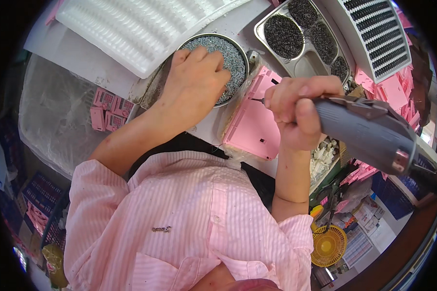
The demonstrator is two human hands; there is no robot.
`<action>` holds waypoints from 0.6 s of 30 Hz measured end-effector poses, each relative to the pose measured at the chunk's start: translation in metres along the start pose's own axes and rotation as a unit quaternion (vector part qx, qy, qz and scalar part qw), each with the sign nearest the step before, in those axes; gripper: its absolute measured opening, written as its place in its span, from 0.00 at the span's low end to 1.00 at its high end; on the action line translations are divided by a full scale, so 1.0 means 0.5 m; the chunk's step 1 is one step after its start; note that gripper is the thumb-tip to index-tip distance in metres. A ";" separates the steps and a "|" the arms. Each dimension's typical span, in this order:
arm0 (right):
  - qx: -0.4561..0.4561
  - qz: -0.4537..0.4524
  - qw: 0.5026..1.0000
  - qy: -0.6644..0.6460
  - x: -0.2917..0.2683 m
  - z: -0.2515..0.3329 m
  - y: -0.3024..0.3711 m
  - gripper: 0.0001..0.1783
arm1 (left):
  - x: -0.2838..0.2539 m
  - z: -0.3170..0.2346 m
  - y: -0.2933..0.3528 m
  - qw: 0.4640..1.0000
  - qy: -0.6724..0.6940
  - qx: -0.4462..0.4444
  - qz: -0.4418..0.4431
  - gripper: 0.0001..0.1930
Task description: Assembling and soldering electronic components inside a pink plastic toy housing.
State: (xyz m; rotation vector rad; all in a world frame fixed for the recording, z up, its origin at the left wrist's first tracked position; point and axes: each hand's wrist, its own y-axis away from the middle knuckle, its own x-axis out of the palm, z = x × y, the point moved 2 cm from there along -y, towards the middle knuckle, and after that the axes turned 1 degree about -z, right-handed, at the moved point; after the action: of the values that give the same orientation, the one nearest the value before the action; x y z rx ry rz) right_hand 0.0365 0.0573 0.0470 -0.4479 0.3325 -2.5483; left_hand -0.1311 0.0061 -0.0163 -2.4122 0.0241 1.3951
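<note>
My right hand (301, 106) is closed round a grey electric screwdriver (364, 128). Its thin bit points left, over the far part of a pink plastic panel (255, 116); whether the tip touches it I cannot tell. The panel lies on clear plastic wrap in front of me. My left hand (195, 77) rests over a round metal bowl (245, 54) full of small silvery screws (234, 60). Its fingers are curled down among the screws, with the fingertips hidden, so what they pinch does not show.
Past the bowl sits a white ridged tray (131, 34). A metal compartment tray (308, 65) holds dark small parts, beside a white box of black rows (373, 39). Pink parts (390, 92) pile at right; small pink pieces (111, 109) lie in a plastic-lined bin (53, 106) at left.
</note>
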 end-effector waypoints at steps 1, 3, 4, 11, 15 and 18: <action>0.010 -0.005 1.000 0.011 0.003 -0.005 0.002 0.14 | 0.000 0.001 0.000 1.000 0.002 0.005 -0.002 0.05; 0.029 -0.015 0.999 0.033 0.006 -0.015 0.011 0.15 | 0.000 0.002 0.000 1.000 0.006 0.014 -0.007 0.05; 0.022 -0.023 0.999 0.033 0.012 -0.019 0.011 0.16 | 0.001 0.004 -0.001 1.000 0.008 0.009 -0.016 0.05; 0.014 0.025 0.999 0.032 -0.002 -0.014 0.007 0.14 | 0.005 0.010 -0.004 0.999 0.035 0.033 -0.009 0.07; -0.047 0.081 0.995 -0.017 0.011 0.058 -0.021 0.14 | -0.018 -0.016 0.003 0.987 0.135 0.067 -0.048 0.08; -0.051 0.108 0.992 -0.036 0.024 0.083 -0.014 0.14 | -0.026 -0.036 0.015 0.975 0.211 0.068 -0.037 0.09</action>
State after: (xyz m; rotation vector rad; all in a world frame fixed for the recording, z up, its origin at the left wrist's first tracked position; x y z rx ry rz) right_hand 0.0390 0.0505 0.0900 -0.5115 0.4612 -2.3061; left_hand -0.1241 -0.0086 0.0003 -2.5167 0.1287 0.8013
